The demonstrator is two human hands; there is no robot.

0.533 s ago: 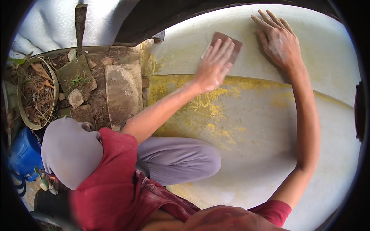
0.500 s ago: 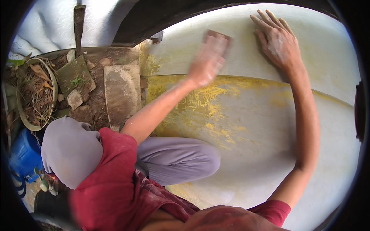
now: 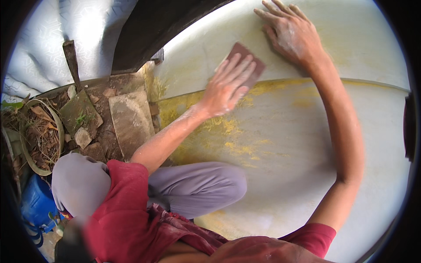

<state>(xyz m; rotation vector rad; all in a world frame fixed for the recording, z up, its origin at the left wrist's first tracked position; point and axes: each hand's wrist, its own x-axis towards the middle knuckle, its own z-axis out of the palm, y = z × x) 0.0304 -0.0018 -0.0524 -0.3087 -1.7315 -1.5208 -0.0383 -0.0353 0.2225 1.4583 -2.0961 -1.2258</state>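
My left hand [image 3: 223, 87] lies over a reddish-brown sheet of sandpaper [image 3: 254, 70], its fingers pressing it against the upper part of a large pale panel [image 3: 368, 136]. Part of the sandpaper sticks out beyond the fingertips. White dust coats my wrist and fingers. Farther right, my right hand [image 3: 293, 37] rests on the upper section of the panel with its fingers spread, holding nothing. Yellow patches [image 3: 223, 127] show through the panel's grey-white coat, mostly at its left end. A ridge or seam runs across the panel below both hands.
At left, a flat stone slab [image 3: 130, 117], rubble and a round rim with dry leaves [image 3: 41, 136] lie on soil. A blue bucket [image 3: 37, 201] stands at lower left. A dark edge [image 3: 149, 35] borders the panel above. My bent leg [image 3: 206, 186] is close to the panel.
The view has shifted a little. My left hand has turned and slid slightly with the sandpaper, showing less blur. My right hand stays flat on the panel, appearing farther left in the picture.
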